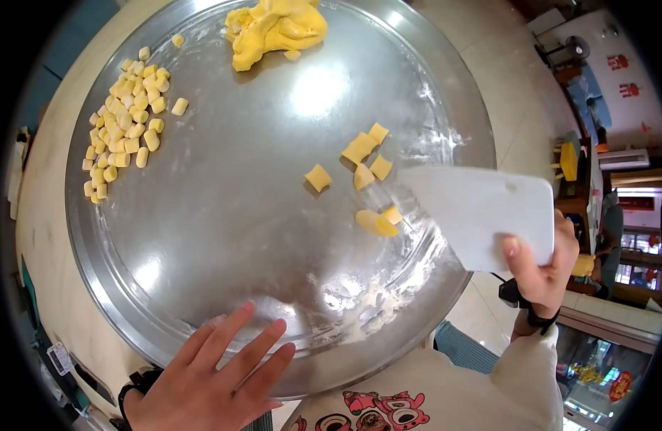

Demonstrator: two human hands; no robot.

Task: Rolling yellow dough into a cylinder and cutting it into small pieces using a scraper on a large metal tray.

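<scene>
A white plastic dough scraper (484, 215) is gripped by my right hand (546, 264), held over the right side of a round metal tray (228, 226). Near the scraper's edge lie several cut yellow dough pieces (360, 147) and a longer rounded piece (376, 223). My left hand (223, 372) holds nothing; its fingers are spread over the tray's near rim. A large lump of yellow dough (277, 29) rests at the tray's far side. Many small dough pieces (123, 118) are heaped at the left. White flour (384, 301) is smeared on the tray's near right part.
The tray stands on a pale round table (45, 188). At the right are a yellow stool (569, 160), a standing fan (577, 47) and, farther back, a person (611, 237). A blue-green ribbed cloth (463, 347) lies below the tray's near right rim.
</scene>
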